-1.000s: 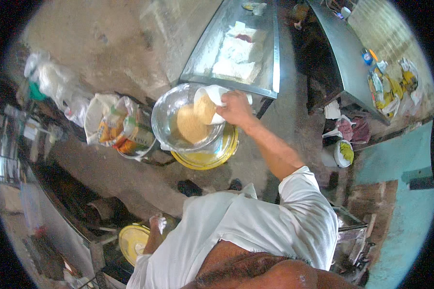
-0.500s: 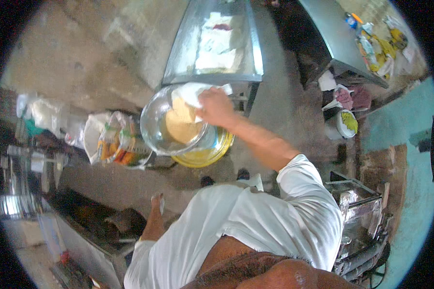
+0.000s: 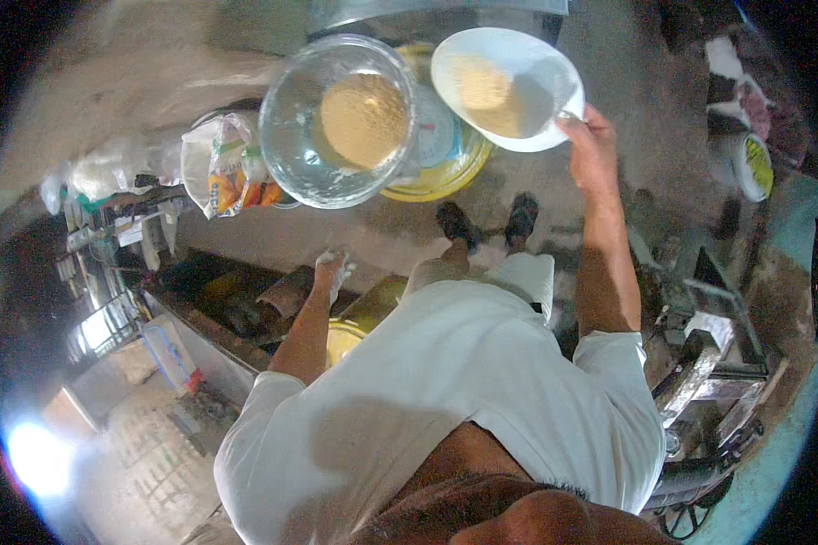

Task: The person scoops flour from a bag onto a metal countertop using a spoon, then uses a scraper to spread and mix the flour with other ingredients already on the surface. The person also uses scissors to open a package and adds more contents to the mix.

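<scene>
The right hand (image 3: 593,150), in the upper right of the frame, holds a white bowl (image 3: 547,71) by its edge. The grip is closed: the thumb lies at the inner side of the rim, and the fingers appear to be beneath, out of sight. Tan powder (image 3: 482,84) lies inside, toward the left part of the bowl and away from the grip.

Principal relation: the white bowl extends from the grip toward the upper left, its long axis running from lower right to upper left. Beyond its far end, directly left in the frame, is a large clear bowl (image 3: 286,136) at upper centre. The two rims appear just beside each other, with a narrow gap in view; any difference in height cannot be determined. The clear bowl contains a mound of tan powder (image 3: 365,118), set right of its middle, on the side facing the white bowl.

The right hand is the nearer to the white bowl. The left hand (image 3: 334,266), dusted white, hangs below the clear bowl in the frame, apart from both vessels. Nothing is seen in it; whether its fingers are spread or pressed together cannot be told.

A yellow tub (image 3: 454,179) shows behind both bowls. A printed plastic bag (image 3: 232,173) stands left of the clear bowl.
</scene>
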`<state>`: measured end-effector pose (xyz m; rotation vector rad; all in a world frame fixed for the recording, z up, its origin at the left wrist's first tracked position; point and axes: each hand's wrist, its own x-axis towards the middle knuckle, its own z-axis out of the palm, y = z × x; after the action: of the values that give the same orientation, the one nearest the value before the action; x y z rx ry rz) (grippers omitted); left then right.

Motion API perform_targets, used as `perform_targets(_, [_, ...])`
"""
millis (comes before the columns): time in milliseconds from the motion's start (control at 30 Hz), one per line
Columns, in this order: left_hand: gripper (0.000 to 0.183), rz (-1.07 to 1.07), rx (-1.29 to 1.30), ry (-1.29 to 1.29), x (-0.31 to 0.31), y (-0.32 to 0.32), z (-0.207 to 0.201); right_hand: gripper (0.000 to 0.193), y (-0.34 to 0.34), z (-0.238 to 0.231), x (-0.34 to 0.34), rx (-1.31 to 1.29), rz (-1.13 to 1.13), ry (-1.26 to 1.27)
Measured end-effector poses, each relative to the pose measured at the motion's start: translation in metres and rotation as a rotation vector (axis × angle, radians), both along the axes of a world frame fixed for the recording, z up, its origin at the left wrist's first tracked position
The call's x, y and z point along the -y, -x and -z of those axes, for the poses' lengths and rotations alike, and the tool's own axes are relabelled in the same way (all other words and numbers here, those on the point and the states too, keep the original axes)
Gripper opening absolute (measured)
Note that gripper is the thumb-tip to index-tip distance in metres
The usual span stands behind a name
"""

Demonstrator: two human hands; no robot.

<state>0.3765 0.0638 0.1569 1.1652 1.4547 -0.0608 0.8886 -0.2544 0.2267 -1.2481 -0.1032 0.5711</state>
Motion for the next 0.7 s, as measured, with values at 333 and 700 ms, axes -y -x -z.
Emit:
perform_targets(333, [0.042, 0.135, -0.137, -0.063, 0.035, -0.074, -0.036, 0.032, 0.038, 0.160, 0.143, -0.111, 0.160, 0.540])
perform_targets(700, [0.084, -0.207, 0.050, -0.402, 0.049, -0.132, -0.102, 0.034, 0.059, 0.251, 0.156, -0.276, 0.230, 0.566])
